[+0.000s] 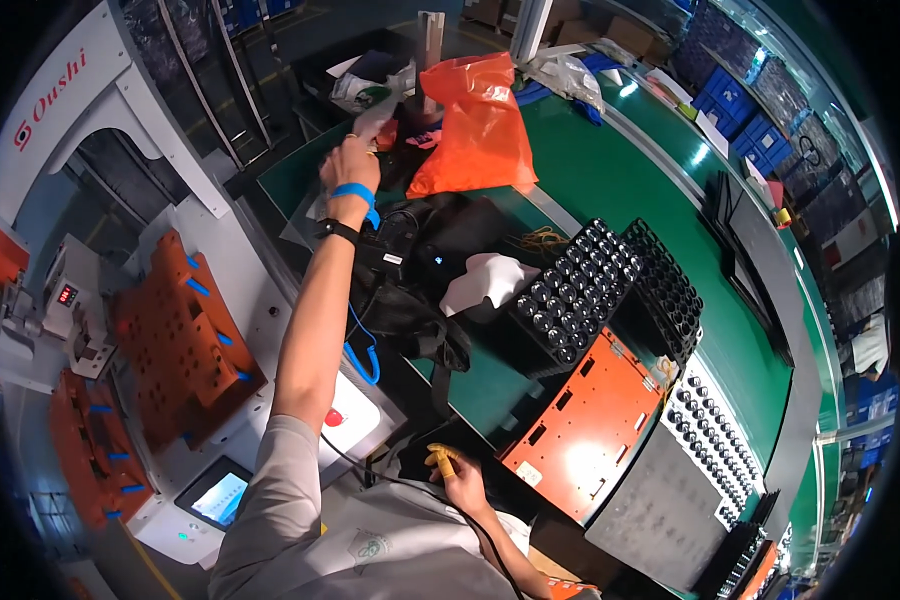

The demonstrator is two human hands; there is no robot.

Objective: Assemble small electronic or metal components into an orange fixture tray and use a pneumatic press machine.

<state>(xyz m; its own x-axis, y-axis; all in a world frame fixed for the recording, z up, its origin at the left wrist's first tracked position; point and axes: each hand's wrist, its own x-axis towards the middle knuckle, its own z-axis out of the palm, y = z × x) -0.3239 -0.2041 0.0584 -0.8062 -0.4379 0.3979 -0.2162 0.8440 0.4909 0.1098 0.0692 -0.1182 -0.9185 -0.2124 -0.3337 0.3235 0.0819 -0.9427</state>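
Observation:
My left hand (350, 172) is stretched far forward, with a blue strap (354, 192) and a black wristband on its wrist. Its fingers are closed on a translucent plastic bag (377, 120), just left of a large orange plastic bag (477, 130). Close to my body, my right hand (462, 486) is held low with loosely bent fingers and yellow finger covers (442, 460). Nothing shows in it. Below my left hand lie a black bag (410, 325) and a crumpled white cloth (488, 284).
Black trays of round lens-like parts (580, 290) stand on the green bench (610, 165), beside an orange metal plate (582, 425) and a white panel with rows of dark round parts (712, 440). At left is a machine with orange fixtures (185, 340), a screen (218, 497) and a red button (334, 417).

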